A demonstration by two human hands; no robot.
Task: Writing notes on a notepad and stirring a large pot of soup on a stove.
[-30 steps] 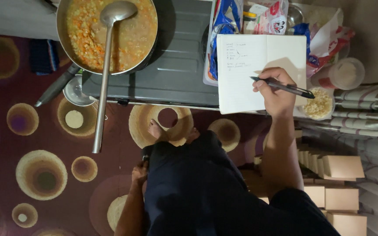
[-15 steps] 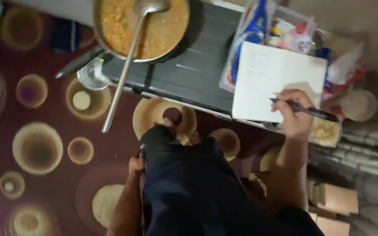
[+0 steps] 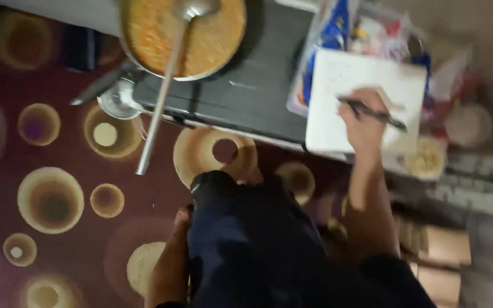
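Head view: right hand (image 3: 366,122) closed on pen (image 3: 372,113), tip on notebook (image 3: 360,102) at table's (image 3: 252,97) right edge; page mostly blank. Left hand (image 3: 181,222) at thigh, grip unclear.

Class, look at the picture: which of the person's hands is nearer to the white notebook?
Right. The right hand rests on the white notebook, holding a dark pen over its page. The left hand hangs low beside the person's dark-trousered leg, well away from the notebook.
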